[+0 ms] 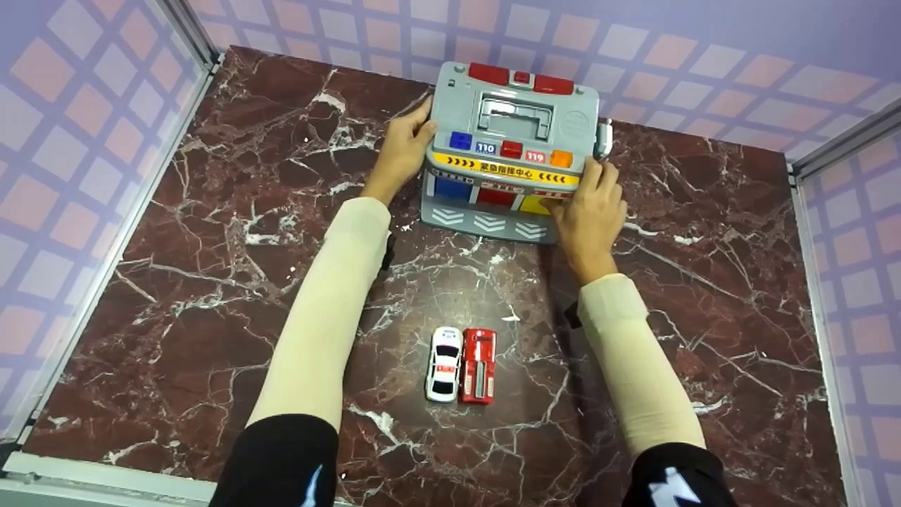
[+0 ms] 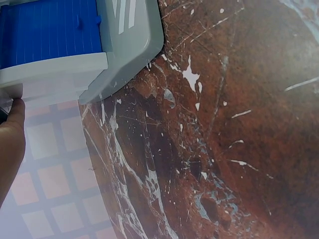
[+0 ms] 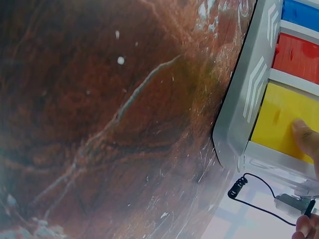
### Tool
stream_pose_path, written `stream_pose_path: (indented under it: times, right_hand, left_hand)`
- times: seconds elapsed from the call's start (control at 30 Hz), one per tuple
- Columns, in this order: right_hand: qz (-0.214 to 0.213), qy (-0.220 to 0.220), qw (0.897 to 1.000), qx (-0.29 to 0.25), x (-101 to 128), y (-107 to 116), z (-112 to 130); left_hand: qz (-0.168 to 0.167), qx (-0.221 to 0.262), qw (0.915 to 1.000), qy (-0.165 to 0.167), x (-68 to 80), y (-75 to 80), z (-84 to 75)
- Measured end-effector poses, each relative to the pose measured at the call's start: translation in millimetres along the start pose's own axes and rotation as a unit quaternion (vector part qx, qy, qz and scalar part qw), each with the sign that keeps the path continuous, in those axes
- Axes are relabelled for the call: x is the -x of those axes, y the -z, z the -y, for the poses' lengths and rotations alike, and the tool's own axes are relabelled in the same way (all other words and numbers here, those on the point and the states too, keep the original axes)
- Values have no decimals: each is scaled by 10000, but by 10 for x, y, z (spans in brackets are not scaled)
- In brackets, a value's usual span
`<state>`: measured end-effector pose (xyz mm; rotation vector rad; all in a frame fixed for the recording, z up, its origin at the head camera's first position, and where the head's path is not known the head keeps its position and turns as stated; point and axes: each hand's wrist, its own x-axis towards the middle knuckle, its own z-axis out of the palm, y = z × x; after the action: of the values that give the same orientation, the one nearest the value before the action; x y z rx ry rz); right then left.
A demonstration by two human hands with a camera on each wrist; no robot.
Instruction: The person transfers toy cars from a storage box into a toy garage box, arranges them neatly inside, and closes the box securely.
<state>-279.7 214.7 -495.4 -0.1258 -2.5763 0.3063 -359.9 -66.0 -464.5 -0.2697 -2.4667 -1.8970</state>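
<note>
A grey toy emergency garage point(image 1: 454, 98) stands toward the back wall, with red, blue and orange lights on its roof. My left hand point(image 1: 405, 151) holds its left side. At its front right corner my right hand point(image 1: 593, 211) grips the casing, the thumb on the yellow door point(image 3: 274, 119). A red door point(image 3: 299, 57) sits beside the yellow one, then a blue door point(image 2: 52, 35). In the right wrist view, fingers are close to a grey piece point(image 3: 294, 204) on a coiled black cord point(image 3: 238, 187) at the garage's side.
A white toy car point(image 1: 444, 366) and a red toy fire truck point(image 1: 479, 366) lie side by side in front of the garage, between the forearms. The dark red marbled tabletop point(image 1: 281, 282) is bounded by checkered panels point(image 1: 654, 56) at the back and sides.
</note>
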Motion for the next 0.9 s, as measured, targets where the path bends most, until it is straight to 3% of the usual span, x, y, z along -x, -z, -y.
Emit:
stream_pose_path:
  times: [0.27, 0.37, 0.47, 0.6, 0.73, 0.9]
  right_hand:
    - [-22, 10, 10000, -4, -3, -10, -8]
    - [-85, 31, 10000, -12, -5, -20, -14]
    - [-148, 63, 9999, -6, -5, -24, -16]
    - [-167, 73, 9998, 22, 2, -30, -26]
    - [-154, 49, 9999, 19, 4, -30, -34]
    - [-187, 100, 9998, 23, -2, -36, -29]
  left_hand:
    - [49, -102, 9997, 204, 173, 45, -331]
    - [53, -115, 9996, 242, 186, 42, -357]
    - [20, -80, 9995, 318, 103, 25, -212]
    - [-21, -9, 9999, 164, 1, -9, -1]
    - [-14, 48, 10000, -25, 0, -20, 17]
    - [5, -77, 9999, 123, 9, 1, -9]
